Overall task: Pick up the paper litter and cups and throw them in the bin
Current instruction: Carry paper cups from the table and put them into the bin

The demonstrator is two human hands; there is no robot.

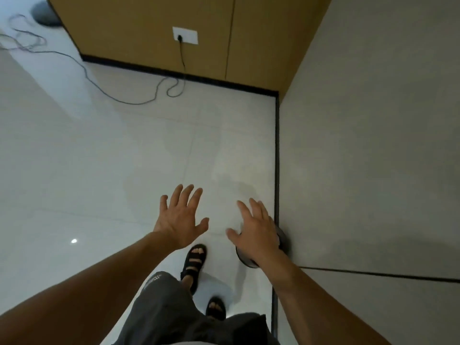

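1. left hand [181,219]: stretched forward and down over the white tiled floor [99,170], back of hand up, bare forearm nearly straight.
2. left fingers: straight and fanned apart, thumb out to the right; gripping nothing.
3. right hand [257,232]: extended the same way, back up, just beside the left hand but not touching it; close to the grey wall [373,145].
4. right fingers: spread and relaxed, thumb out to the left; nothing held.
5. bin [282,241]: dark, round, on the floor against the foot of the grey wall; mostly hidden under the right hand and wrist, only edges showing on either side.
6. below the hands: black sandals [195,260], grey shorts [161,307].
7. further off: wooden panel [149,28] with white socket [185,35]; cable [183,53] plugged in, looping over the floor.
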